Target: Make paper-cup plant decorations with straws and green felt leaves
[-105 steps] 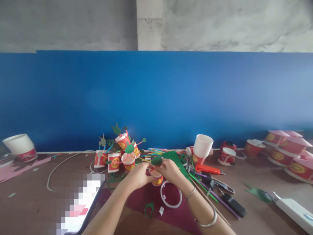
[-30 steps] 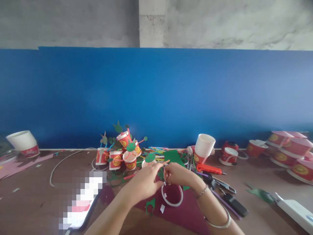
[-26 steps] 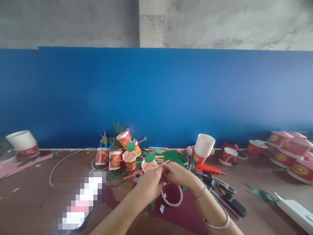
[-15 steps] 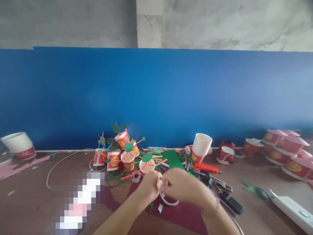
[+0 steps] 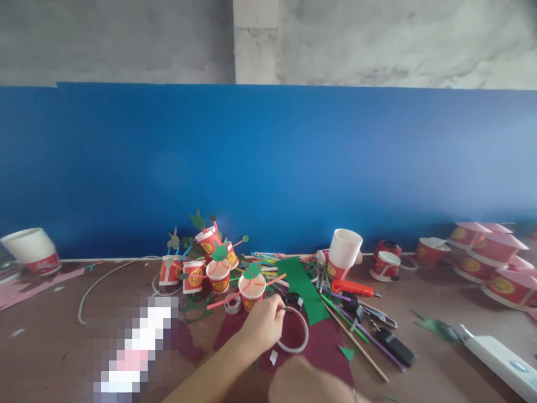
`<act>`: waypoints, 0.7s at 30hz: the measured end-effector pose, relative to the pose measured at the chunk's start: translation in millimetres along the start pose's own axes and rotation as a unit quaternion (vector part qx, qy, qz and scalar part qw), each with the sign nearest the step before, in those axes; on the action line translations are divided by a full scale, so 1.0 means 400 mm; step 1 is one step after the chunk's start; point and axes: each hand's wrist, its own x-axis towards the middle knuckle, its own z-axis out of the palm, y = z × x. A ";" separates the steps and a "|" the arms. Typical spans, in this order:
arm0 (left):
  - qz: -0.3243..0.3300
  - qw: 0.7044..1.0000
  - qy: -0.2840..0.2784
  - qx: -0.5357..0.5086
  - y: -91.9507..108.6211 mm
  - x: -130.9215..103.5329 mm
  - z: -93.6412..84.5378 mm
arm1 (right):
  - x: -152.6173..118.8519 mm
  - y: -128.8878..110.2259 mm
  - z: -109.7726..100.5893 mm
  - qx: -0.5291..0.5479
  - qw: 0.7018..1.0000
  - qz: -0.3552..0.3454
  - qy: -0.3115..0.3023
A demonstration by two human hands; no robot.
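Thumb and fingers of my left hand (image 5: 265, 323) are pinched on the upper left edge of a white tape ring (image 5: 305, 342), which hangs over maroon paper (image 5: 326, 364). My right hand (image 5: 308, 380) is a blur at the bottom centre, nearer to me than the ring and apart from it; its fingers cannot be made out. Just beyond my left hand stands a red and white paper cup (image 5: 252, 292) with a green paper piece and orange straws. A small tape roll (image 5: 232, 304) lies to its left.
Decorated cups (image 5: 194, 276) cluster at the back left. Green paper (image 5: 302, 285), an orange cutter (image 5: 352, 288), straws and keys (image 5: 395, 346) lie right of centre. Stacked white cups (image 5: 344, 249) stand behind; a knife or tool with a white handle (image 5: 503, 358) lies far right.
My right hand has moved from beside my left hand down toward the bottom edge. The tape ring now shows more fully, still at my left hand, and more green paper and sticks are uncovered.
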 end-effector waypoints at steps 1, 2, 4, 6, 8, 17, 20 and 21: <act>-0.021 1.000 0.010 -0.012 -0.003 0.007 -0.005 | 0.048 0.028 -0.036 -0.006 0.999 0.010 -0.034; -0.045 0.999 0.023 -0.021 -0.006 0.012 -0.009 | 0.093 0.054 -0.074 -0.008 0.998 0.013 -0.054; -0.067 0.996 0.059 -0.030 -0.011 0.012 -0.015 | 0.171 0.095 -0.146 -0.031 0.985 0.089 -0.144; -0.049 0.995 0.066 -0.050 -0.015 -0.004 -0.011 | 0.224 0.118 -0.191 -0.041 0.970 0.199 -0.133; -0.039 0.994 0.062 -0.083 -0.016 -0.028 0.001 | 0.254 0.128 -0.199 -0.039 0.974 0.222 -0.011; -0.065 0.977 0.089 -0.181 -0.052 -0.065 0.035 | 0.297 0.166 -0.109 0.034 0.975 0.194 0.101; -0.048 0.976 0.104 -0.187 -0.067 -0.064 0.038 | 0.299 0.169 -0.104 0.003 0.971 0.182 0.157; -0.042 0.976 0.107 -0.187 -0.070 -0.064 0.039 | 0.295 0.163 -0.105 -0.020 0.969 0.170 0.180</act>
